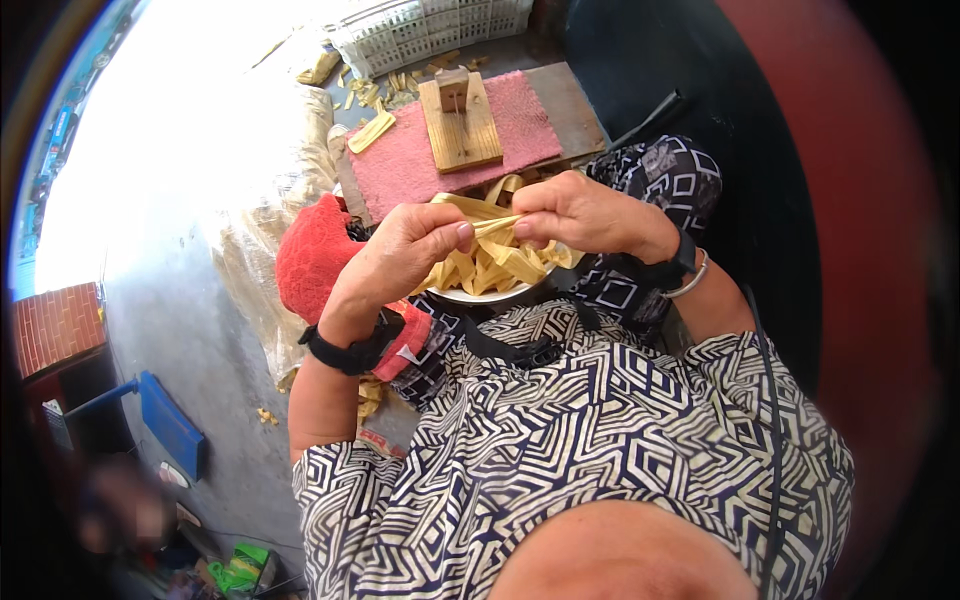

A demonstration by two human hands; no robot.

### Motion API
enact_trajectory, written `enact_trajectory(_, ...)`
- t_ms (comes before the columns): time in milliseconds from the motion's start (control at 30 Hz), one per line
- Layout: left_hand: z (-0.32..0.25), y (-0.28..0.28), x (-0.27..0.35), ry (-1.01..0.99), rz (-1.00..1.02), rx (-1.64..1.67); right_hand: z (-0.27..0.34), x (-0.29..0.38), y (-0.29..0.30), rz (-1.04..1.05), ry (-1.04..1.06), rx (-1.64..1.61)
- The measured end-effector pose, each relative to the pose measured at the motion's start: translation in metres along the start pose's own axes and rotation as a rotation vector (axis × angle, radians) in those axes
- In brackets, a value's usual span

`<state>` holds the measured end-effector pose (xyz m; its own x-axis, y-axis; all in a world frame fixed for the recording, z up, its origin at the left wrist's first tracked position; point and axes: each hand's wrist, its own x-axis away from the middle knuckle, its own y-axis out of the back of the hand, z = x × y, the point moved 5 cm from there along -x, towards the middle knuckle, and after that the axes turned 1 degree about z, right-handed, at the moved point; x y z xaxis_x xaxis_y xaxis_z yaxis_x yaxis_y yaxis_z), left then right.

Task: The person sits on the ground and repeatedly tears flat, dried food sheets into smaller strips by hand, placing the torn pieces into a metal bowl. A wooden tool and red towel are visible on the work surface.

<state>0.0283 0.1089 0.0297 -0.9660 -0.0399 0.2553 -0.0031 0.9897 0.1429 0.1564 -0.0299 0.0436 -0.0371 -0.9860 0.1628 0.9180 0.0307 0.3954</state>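
Note:
Between my two hands a narrow folded strip of pale corn husk (495,223) is pulled taut. My left hand (416,244) pinches one end of it between thumb and fingers. The other end is gripped by my right hand (581,214). Just below them, a white bowl (491,295) on my lap holds a heap of yellow husk strips (487,262). Beyond the bowl lies a board with a pink cloth (397,169), and on it a wooden block (469,142) with an upright piece that bears thin metal pins. One flat husk piece (372,133) rests on the cloth's left part.
A white plastic crate (431,30) stands at the back, with husk scraps (367,94) on the floor before it. Clear plastic sacking (274,217) lies to the left. A red cloth (315,259) covers my left knee. Another person (127,506), blurred, is at lower left near a blue panel (171,424).

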Motion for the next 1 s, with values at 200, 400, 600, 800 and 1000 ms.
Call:
enact_trajectory(200, 0.020, 0.053, -0.040, 0.012, -0.321, -0.153, -0.031, -0.043, 0.030, -0.372, -0.106, -0.213)
enact_trajectory(400, 0.030, 0.072, -0.067, -0.036, -0.548, -0.417, -0.060, -0.072, 0.038, -0.606, -0.042, -0.042)
enact_trajectory(600, 0.032, 0.079, -0.075, -0.131, -0.604, -0.426, -0.058, -0.080, 0.045, -0.660, -0.010, 0.043)
enact_trajectory(800, 0.062, 0.083, -0.097, 0.234, -0.653, -0.774, -0.085, -0.090, 0.044, -0.682, -0.253, 0.423)
enact_trajectory(1000, 0.077, 0.075, -0.062, 0.038, -0.664, -0.345, -0.071, -0.043, 0.018, -0.524, -0.079, -0.044)
